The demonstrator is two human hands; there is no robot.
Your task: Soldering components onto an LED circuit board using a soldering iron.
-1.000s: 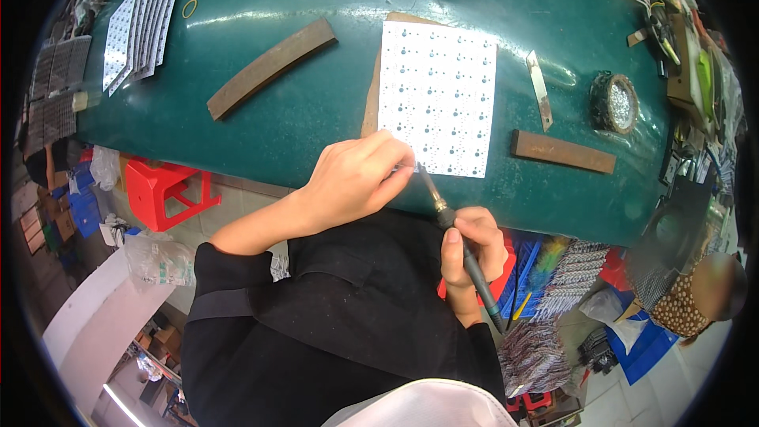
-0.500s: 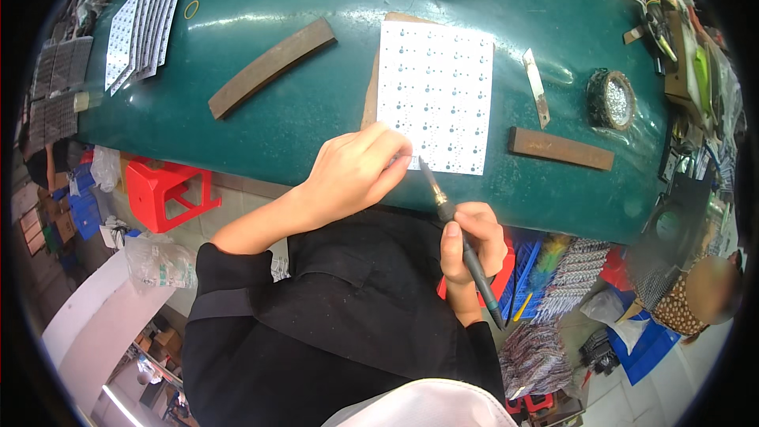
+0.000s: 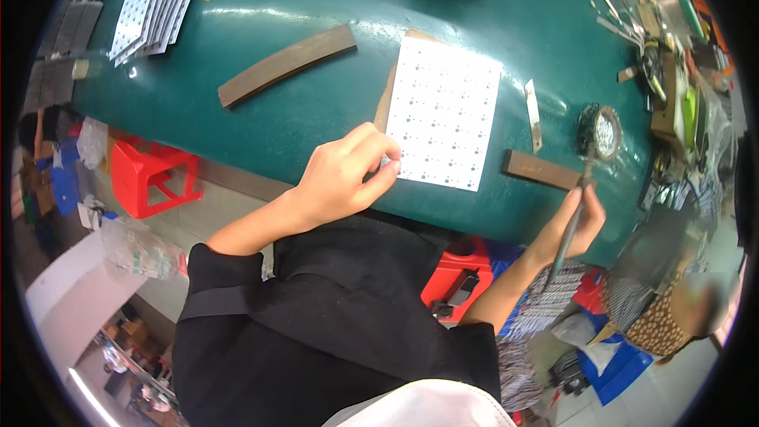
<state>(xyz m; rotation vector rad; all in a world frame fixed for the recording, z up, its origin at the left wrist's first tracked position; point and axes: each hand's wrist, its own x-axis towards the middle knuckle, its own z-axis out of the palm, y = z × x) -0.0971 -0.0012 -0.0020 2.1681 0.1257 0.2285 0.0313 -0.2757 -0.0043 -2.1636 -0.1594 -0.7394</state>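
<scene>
A white circuit board panel (image 3: 448, 107) with rows of dark dots lies on a brown board (image 3: 385, 107), which peeks out along its left and top edges. Beside the panel's lower left corner, my left hand (image 3: 348, 168) is closed, thumb and forefinger nearly together; whatever they pinch is too small to make out. My right hand (image 3: 583, 221) grips a soldering iron (image 3: 563, 249) by its handle. The iron's tip points up at the lower edge of a round tin (image 3: 607, 133) with shiny silvery contents; whether it touches is unclear.
Wooden bars lie left (image 3: 288, 66) and right (image 3: 541, 170) of the panel, the right one close to my right hand. A flat blade (image 3: 533, 115) rests above it. Similar panels stand at far left (image 3: 158, 8). Tools crowd the right edge; another person sits at lower right.
My right hand has carried the soldering iron from the panel's lower edge rightward to the round tin. My left hand stays near the panel's corner. The whole view has shifted slightly.
</scene>
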